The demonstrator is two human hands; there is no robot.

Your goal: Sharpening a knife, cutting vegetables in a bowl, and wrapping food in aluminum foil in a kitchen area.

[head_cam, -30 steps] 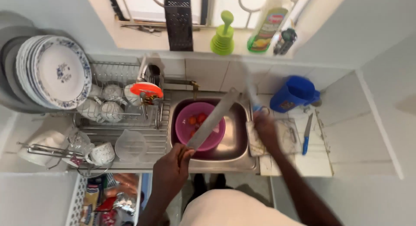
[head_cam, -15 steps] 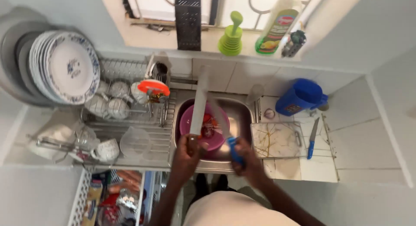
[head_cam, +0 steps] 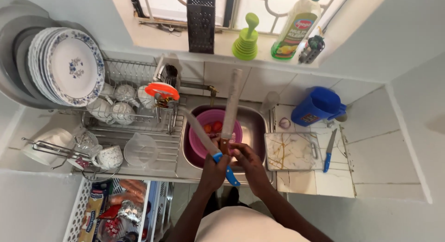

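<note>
Both my hands are over the steel sink (head_cam: pixel 256 126). My left hand (head_cam: pixel 211 173) grips the brown handle of a long knife (head_cam: pixel 232 103), its blade pointing up towards the window sill. My right hand (head_cam: pixel 249 161) holds a blue-handled knife (head_cam: pixel 198 127), whose blade slants up and left. The two knives cross near their handles, just above my hands. Below them in the sink sits a pink bowl (head_cam: pixel 193 141) holding a few red pieces (head_cam: pixel 214 127).
A marbled cutting board (head_cam: pixel 289 151), another blue-handled knife (head_cam: pixel 328 150) and a blue jug (head_cam: pixel 320 105) lie right of the sink. A dish rack with plates (head_cam: pixel 69 68) and cups (head_cam: pixel 109 156) fills the left. A grater (head_cam: pixel 200 22) and a bottle (head_cam: pixel 296 26) stand on the sill.
My right hand came back from the cutting board with the blue-handled knife and brought it against the long knife. The long blade swung from slanting right to nearly upright.
</note>
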